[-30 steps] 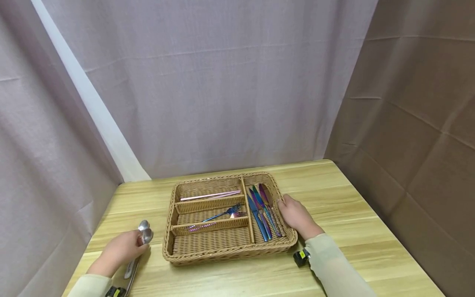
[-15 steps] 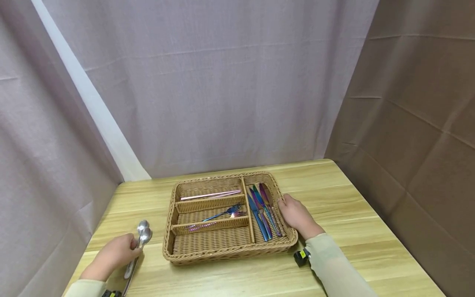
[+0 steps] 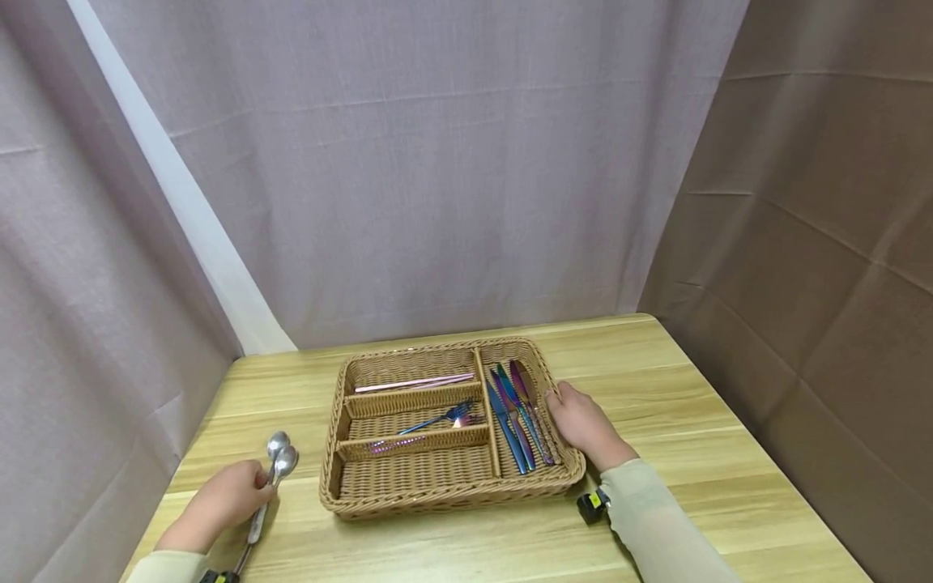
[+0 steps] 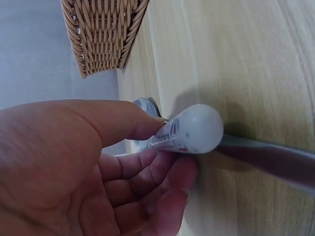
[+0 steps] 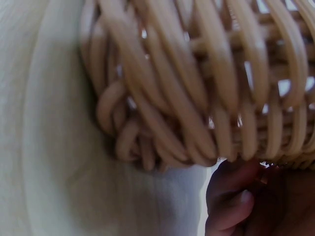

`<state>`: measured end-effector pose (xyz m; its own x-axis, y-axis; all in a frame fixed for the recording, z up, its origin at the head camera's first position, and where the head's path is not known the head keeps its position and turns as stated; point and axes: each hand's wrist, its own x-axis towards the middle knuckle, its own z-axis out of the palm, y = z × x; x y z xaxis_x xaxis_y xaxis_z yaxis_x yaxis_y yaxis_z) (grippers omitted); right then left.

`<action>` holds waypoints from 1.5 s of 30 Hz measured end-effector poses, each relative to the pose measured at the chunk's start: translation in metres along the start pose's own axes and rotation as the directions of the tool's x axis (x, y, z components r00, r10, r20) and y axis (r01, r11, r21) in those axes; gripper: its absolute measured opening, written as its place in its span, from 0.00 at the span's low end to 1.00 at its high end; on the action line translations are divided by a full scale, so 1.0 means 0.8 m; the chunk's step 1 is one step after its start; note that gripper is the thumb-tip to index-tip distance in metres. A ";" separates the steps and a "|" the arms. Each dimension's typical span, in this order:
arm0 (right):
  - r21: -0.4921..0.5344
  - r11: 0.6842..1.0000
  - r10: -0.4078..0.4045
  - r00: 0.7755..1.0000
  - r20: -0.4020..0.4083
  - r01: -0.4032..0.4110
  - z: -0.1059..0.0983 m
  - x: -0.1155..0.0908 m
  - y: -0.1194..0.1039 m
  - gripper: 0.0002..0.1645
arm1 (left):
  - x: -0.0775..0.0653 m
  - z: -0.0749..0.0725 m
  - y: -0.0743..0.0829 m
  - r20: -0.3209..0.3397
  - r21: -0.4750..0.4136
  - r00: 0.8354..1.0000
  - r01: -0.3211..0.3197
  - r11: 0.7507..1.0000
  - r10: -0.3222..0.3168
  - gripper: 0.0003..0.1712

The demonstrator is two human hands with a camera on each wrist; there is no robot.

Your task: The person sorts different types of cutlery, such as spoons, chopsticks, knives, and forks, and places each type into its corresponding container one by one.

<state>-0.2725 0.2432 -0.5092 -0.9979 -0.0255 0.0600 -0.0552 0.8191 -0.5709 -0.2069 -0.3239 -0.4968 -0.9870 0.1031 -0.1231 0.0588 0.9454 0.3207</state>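
My left hand [image 3: 226,494] pinches a spoon with a rounded white handle [image 4: 199,129] between thumb and fingers, left of the wicker basket. A second spoon's plain metal handle [image 4: 275,162] runs beneath it along the table. Both silver spoon bowls [image 3: 287,460] show just beyond the fingers in the head view; which bowl belongs to which handle I cannot tell. At the basket's other end, my right hand [image 3: 589,425] grips the right side of the wicker basket [image 3: 408,508]. Its fingers are partly hidden under the weave in the right wrist view.
Dividers split the basket into compartments. Chopsticks [image 3: 414,384] lie at the back, forks [image 3: 437,418] in the middle and several iridescent knives [image 3: 510,429] at the right. Wooden tabletop [image 3: 700,453] surrounds it, with grey curtains [image 3: 466,178] behind.
My left hand has drawn back slightly from the spoon bowls toward the handles. The white handle has shifted a little rightward over the metal one. The right hand and basket have stayed put.
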 end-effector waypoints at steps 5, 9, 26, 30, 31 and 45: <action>0.012 1.000 0.002 1.000 0.000 -0.002 -0.001 0.001 -0.001 0.37 | 0.000 -0.001 0.002 -0.008 -0.004 1.000 -0.002 1.000 0.002 0.11; 0.008 1.000 -0.004 1.000 -0.009 0.004 -0.001 0.002 0.000 0.36 | -0.002 -0.002 0.003 -0.009 -0.011 1.000 -0.001 1.000 0.000 0.09; 0.005 1.000 -0.009 1.000 -0.009 0.009 -0.001 0.000 -0.001 0.35 | -0.001 -0.010 0.007 -0.014 -0.037 1.000 0.023 0.999 -0.024 0.06; 0.007 1.000 -0.008 1.000 -0.005 0.008 0.000 0.000 0.000 0.37 | 0.002 -0.013 0.009 -0.034 -0.009 0.999 0.002 1.000 -0.002 0.08; 0.007 1.000 -0.008 1.000 -0.005 0.008 0.001 0.000 0.000 0.37 | 0.003 -0.014 0.010 -0.040 0.001 0.999 -0.007 1.000 0.007 0.08; 0.028 1.000 0.010 1.000 0.007 -0.011 -0.001 -0.001 -0.002 0.32 | 0.010 -0.026 0.041 -0.124 0.077 0.986 -0.099 0.992 0.108 0.08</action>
<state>-0.2715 0.2426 -0.5080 -0.9986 -0.0208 0.0484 -0.0456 0.8032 -0.5940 -0.2157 -0.2987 -0.4680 -0.9858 0.1655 0.0292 0.1674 0.9516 0.2577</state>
